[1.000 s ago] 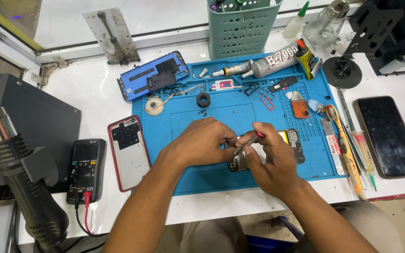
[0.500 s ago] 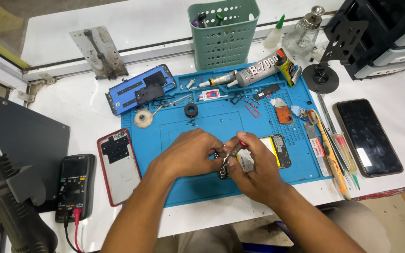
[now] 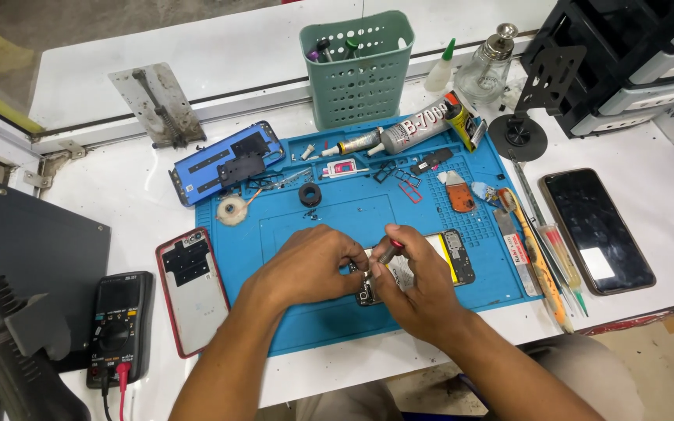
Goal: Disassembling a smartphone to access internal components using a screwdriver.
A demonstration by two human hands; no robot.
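My right hand pinches a small red-tipped screwdriver between closed fingers, its tip down on an opened smartphone lying on the blue repair mat. My left hand curls over the phone's near end, fingers pressed onto it. A red phone back cover and a black multimeter lie to the left on the white table; a dark phone rests well apart at right. The open phone shows a pale battery and a dark inner frame.
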